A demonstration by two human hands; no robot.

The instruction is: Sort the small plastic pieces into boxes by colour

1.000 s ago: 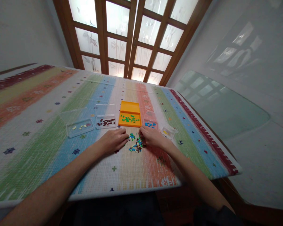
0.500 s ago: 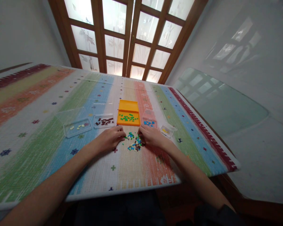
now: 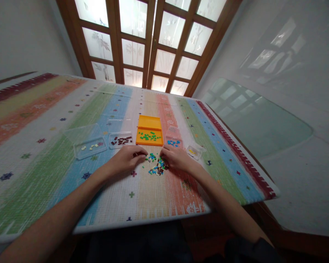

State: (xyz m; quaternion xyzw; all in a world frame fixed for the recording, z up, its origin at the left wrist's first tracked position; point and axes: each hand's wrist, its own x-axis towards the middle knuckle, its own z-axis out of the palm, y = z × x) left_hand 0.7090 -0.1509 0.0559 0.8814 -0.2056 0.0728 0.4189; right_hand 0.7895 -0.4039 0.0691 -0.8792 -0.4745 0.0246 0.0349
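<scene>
Slightly straighter than half a second ago, the left hand (image 3: 128, 157) points its forefinger and thumb at the left edge of the pile (image 3: 160, 168), while the right hand (image 3: 173, 157) has hardly moved. Its fingers are curled down at the pile's right edge. The left thumb and forefinger show a gap between them, their tips close together; whether either of the hands pinches a piece cannot be told.

The pile lies on the counter (image 3: 112, 208) between the hands, its pieces in mixed colours: green, blue, brown and pale. One green piece (image 3: 143, 167) lies apart, to the left.

Beyond stand five open boxes, each showing one colour: pale pieces (image 3: 94, 146) at far left, then brown pieces (image 3: 125, 140), green pieces (image 3: 150, 137) in the orange box (image 3: 149, 144), blue pieces (image 3: 173, 143), and yellow pieces (image 3: 192, 151) at far right. Sorting by colour seems well begun, yet a good many pieces remain in the pile.
</scene>
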